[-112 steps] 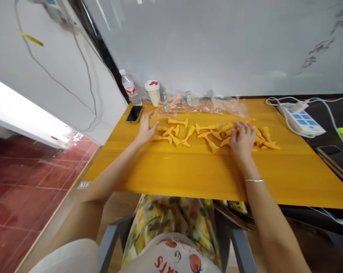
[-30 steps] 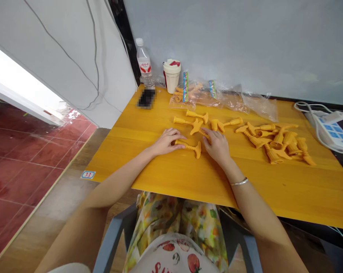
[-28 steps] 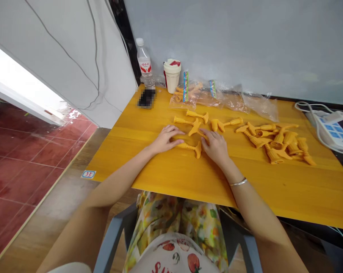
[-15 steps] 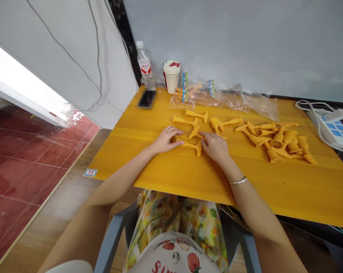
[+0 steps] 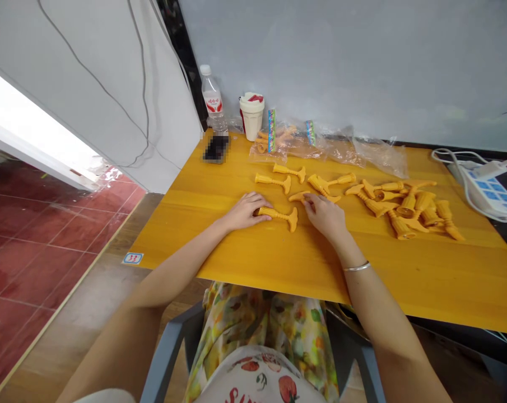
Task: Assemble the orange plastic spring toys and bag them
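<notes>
Left hand (image 5: 245, 211) lies half-curled over a long orange plastic flared piece (image 5: 280, 216), grip unclear; right hand (image 5: 324, 215), fingers bent, touches a small orange plastic piece (image 5: 299, 196). Four pieces lie separately on the yellow wooden desk (image 5: 425, 268); a loose orange heap (image 5: 408, 210) is left at right.

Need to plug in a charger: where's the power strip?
The power strip sits far right in the head view, just past the heap of orange plastic pieces.

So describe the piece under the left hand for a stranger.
On the yellow wooden table, find the scattered orange plastic pieces. The nearest piece to the front edge lies with its thin end under the left hand and its flared end pointing toward the right hand.
</notes>
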Motion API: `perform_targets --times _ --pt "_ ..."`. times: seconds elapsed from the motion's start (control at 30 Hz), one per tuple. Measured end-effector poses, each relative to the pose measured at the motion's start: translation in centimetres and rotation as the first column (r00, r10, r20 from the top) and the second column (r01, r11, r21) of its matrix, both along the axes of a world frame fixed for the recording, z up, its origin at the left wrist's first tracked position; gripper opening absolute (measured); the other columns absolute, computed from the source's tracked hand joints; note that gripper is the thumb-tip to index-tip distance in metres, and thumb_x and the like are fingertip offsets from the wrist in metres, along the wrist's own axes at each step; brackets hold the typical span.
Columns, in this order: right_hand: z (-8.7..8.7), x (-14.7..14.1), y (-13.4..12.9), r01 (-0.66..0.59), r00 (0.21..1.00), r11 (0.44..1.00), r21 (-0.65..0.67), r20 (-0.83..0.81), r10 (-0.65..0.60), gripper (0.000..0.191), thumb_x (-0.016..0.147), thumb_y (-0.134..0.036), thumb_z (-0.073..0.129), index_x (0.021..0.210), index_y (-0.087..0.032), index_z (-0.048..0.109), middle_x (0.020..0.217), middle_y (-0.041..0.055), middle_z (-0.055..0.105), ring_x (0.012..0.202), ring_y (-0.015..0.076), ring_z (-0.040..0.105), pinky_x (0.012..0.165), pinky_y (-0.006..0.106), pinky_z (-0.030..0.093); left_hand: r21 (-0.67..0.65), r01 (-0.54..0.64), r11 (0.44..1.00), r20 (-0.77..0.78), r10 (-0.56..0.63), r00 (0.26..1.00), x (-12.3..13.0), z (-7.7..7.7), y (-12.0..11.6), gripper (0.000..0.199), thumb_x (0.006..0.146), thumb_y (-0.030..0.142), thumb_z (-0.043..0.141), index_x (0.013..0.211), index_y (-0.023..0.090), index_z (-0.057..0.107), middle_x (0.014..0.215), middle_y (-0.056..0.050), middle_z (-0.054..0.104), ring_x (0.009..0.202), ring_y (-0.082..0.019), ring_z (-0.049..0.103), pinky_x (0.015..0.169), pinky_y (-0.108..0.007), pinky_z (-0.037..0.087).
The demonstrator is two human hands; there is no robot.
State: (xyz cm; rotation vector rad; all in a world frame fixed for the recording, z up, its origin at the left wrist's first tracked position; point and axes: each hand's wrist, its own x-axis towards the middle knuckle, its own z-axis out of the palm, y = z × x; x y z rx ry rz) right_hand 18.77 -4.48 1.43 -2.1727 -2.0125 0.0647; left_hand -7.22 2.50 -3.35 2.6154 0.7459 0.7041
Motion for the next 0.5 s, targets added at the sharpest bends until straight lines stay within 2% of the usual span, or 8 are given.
perform_targets --times 0.07,0.27,0.4,0.5 --pt "-0.1 0.1 0.0 0.003 0.999 1.0 0.025 -0.038 -0.002 0.039 0.1 -0.038 0.042 0.131 -0.027 0.061 0.118 0.0074 0.071 0.095 0.025 0.068 0.072 0.033 0.05 -0.002 -0.007 1.0 -0.007 0.007 1.0 0.0 -0.1 0.0 0.038 0.093 0.051 0.059 0.113 0.019 0.066 0.099 -0.008 0.066 0.097 -0.023 0.057 0.09 -0.037 0.042" --pt "-0.6 0.4 0.2 -0.021 0.994 0.973 0.229 -0.096 0.044 0.038 0.099 -0.037 0.042 0.128 -0.025 0.064 0.113 0.0088 0.072 0.097 0.0234 0.067 0.078 0.034 0.05 -0.017 -0.041 0.999 0.013 0.041 0.999 -0.2 0.2 0.0 0.038 0.095 0.051 0.054 0.112 0.017 0.064 0.097 -0.008 0.065 0.092 -0.023 0.056 0.088 -0.037 0.043" --pt "-1.0 0.3 0.3 -0.051 0.99 0.965 0.255 -0.116 0.083 0.036 0.099 -0.035 0.043 0.125 -0.025 0.066 0.112 0.0082 0.072 0.097 0.0235 0.066 0.08 0.035 0.05 -0.025 -0.054 0.998 0.026 0.055 0.998 -0.2 0.4 -0.2 0.037 0.096 0.051 0.054 0.111 0.018 0.063 0.103 -0.009 0.066 0.095 -0.024 0.057 0.088 -0.037 0.043" --pt "-1.0 0.4 0.3 -0.063 0.987 0.964 0.258 -0.124 0.097 0.036 0.099 -0.035 0.043 0.124 -0.025 0.067 0.112 0.0083 0.072 0.099 0.0243 0.065 0.082 0.036 0.05 -0.056 -0.057 0.997 0.099 0.063 0.993 -0.2 0.3 -0.1 0.035 0.096 0.049 0.055 0.11 0.019 0.063 0.104 -0.009 0.067 0.096 -0.023 0.058 0.09 -0.037 0.044"
